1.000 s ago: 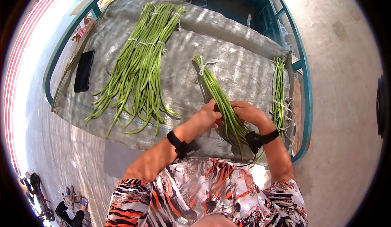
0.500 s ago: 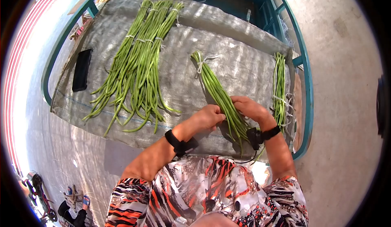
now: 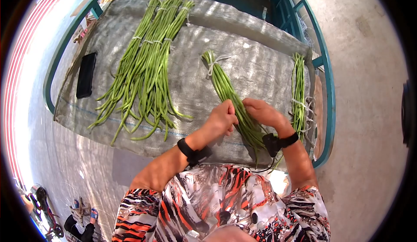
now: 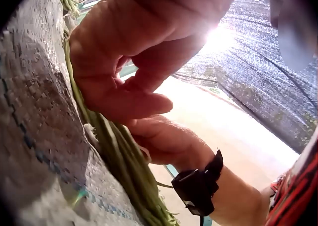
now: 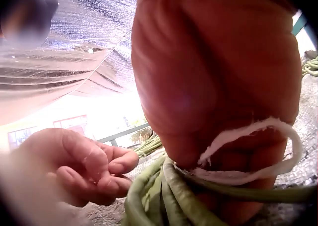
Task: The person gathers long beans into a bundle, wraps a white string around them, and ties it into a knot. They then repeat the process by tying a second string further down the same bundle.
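A slanting bundle of long beans (image 3: pixel 230 90) lies on a woven sack sheet, a white strip (image 3: pixel 211 64) knotted round its upper end. My left hand (image 3: pixel 222 119) is at the bundle's left side with its fingers curled; in the right wrist view nothing shows in this left hand (image 5: pixel 84 169). My right hand (image 3: pixel 265 113) holds the bundle from the right, its fingers passing behind the beans (image 5: pixel 169 196). Another white strip (image 5: pixel 248 176) loops across those right fingers. In the left wrist view the left hand (image 4: pixel 124 62) is close over the beans (image 4: pixel 121 161).
Several tied bundles of beans (image 3: pixel 150 59) lie together at the left, beside a black phone (image 3: pixel 86 75). A slimmer tied bundle (image 3: pixel 298 92) lies near the right edge, with loose white strips (image 3: pixel 309 111) by it. Teal rails (image 3: pixel 328 111) flank the sack sheet (image 3: pixel 191 98).
My left hand came out from the bundle's underside and then rose along its left side, fingers curled. The right hand stays on the bundle's right side. The camera view shifted slightly.
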Demonstrator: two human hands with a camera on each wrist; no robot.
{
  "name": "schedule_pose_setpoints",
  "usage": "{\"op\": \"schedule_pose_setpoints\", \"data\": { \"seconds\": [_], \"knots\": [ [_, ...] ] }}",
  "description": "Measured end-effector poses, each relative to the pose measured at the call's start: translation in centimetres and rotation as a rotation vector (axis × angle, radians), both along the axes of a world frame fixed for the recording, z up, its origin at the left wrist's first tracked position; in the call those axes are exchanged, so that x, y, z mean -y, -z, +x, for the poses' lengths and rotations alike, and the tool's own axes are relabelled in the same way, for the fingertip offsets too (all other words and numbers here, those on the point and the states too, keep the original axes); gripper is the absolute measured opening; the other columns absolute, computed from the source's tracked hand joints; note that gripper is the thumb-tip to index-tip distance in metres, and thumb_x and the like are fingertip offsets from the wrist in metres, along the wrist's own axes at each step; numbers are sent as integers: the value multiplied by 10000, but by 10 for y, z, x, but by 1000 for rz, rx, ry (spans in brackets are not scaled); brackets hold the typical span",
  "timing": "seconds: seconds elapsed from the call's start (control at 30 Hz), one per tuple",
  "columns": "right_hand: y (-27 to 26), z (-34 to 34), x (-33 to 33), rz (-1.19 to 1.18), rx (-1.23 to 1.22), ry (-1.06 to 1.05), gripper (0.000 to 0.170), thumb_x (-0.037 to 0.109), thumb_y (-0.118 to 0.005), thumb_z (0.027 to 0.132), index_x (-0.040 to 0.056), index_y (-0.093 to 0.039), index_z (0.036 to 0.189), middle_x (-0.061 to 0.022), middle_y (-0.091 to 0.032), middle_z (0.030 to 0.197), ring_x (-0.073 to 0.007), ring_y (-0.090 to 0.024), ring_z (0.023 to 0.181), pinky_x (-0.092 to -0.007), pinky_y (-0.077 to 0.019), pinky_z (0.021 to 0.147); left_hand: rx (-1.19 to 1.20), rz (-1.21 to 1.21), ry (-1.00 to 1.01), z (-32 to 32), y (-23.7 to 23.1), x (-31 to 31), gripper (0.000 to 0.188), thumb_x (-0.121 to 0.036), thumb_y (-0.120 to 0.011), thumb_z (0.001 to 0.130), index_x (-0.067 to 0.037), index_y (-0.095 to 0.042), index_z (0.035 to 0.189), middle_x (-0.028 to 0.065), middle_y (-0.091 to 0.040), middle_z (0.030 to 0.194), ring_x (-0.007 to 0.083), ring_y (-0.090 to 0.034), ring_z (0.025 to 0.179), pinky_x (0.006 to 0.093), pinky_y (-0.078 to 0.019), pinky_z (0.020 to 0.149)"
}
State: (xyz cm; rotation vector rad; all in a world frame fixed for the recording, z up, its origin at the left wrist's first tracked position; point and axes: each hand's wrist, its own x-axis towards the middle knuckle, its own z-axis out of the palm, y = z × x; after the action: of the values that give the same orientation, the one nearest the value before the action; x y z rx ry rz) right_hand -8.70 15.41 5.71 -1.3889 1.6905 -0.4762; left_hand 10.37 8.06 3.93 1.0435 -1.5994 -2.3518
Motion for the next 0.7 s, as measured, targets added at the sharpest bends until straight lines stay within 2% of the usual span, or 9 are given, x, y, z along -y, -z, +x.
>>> {"op": "schedule_pose_setpoints", "data": {
  "seconds": [0.13,0.2,0.3,0.33,0.4,0.43,0.5,0.6,0.7],
  "knots": [
    [4,-1,0,22,20,16,235,94,-439,908,8,-588,1068,-84,-610,791,-149,-576,737,-308,-484,684,-71,-100,-57,9,2,-4,100,-74,-545,851,-32,-454,864,63,-532,634,119,-520,433,288,-412,349],
    [8,-3,-2,53,22,32,226,92,-443,906,7,-586,1059,-83,-609,782,-153,-580,724,-315,-486,669,-128,-344,-70,17,-4,-8,99,-54,-554,828,-21,-484,889,86,-539,667,166,-555,499,328,-442,420],
    [9,0,-2,-93,-3,-19,222,100,-450,906,16,-587,1058,-72,-606,761,-145,-576,673,-315,-485,614,-113,-821,2,19,4,-8,159,-42,-584,786,-27,-531,935,115,-560,759,252,-599,666,378,-472,566],
    [3,3,-2,-11,24,24,218,96,-455,905,17,-586,1060,-57,-597,759,-127,-565,669,-298,-478,606,-88,-997,45,19,9,-9,187,-42,-597,771,-32,-547,951,123,-568,797,283,-612,733,394,-479,621],
    [-14,8,0,148,74,112,211,89,-466,904,20,-583,1065,-26,-579,754,-91,-544,663,-265,-464,590,-28,-955,105,18,8,-10,224,-53,-624,745,-55,-560,960,120,-574,869,317,-592,841,410,-476,699],
    [-13,8,-2,136,88,151,204,84,-480,894,22,-590,1054,-36,-583,740,-99,-550,640,-271,-465,571,3,-934,137,17,7,-9,243,-59,-637,732,-67,-567,965,118,-577,906,333,-581,895,418,-475,738],
    [-12,8,-5,113,118,229,191,74,-507,875,26,-604,1032,-56,-593,712,-115,-562,595,-284,-468,534,-29,-1013,145,17,11,-9,240,-53,-639,737,-78,-572,966,112,-571,897,328,-589,879,430,-480,722],
    [-16,9,-7,64,115,239,197,57,-534,855,26,-607,1035,-50,-587,694,-112,-563,589,-277,-463,525,-95,-1127,158,17,9,-5,227,-55,-643,744,-84,-573,958,111,-554,881,332,-594,847,441,-489,693],
    [-11,3,-9,51,108,240,192,76,-554,848,23,-611,1024,-51,-605,710,-110,-571,608,-281,-473,553,-132,-1236,181,11,17,-3,212,-59,-643,757,-87,-561,952,114,-540,871,338,-597,788,440,-495,638]
  ]
}}
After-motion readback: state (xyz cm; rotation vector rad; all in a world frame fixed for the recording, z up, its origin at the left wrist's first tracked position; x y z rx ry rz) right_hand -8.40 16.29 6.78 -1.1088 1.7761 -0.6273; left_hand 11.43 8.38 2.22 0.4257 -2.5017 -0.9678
